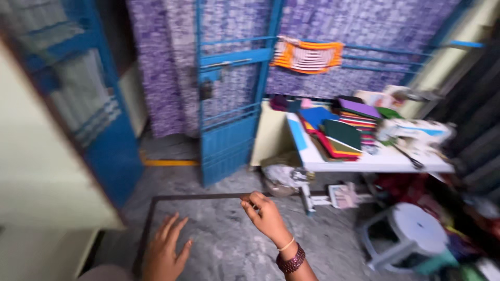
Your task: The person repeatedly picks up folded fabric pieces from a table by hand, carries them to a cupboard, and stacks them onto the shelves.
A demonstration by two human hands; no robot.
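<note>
I see my right hand [266, 216], fingers loosely curled and holding nothing, nearer than the open left hand [164, 252] to the white worktop [364, 161] with stacked coloured fabric pieces [341, 132], lying at two o'clock.

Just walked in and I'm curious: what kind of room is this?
Probably a small home tailoring or craft workroom: a white table piled with stacked coloured fabric or sheets, scissors beside them, and a plastic stool on the stone floor.
</note>
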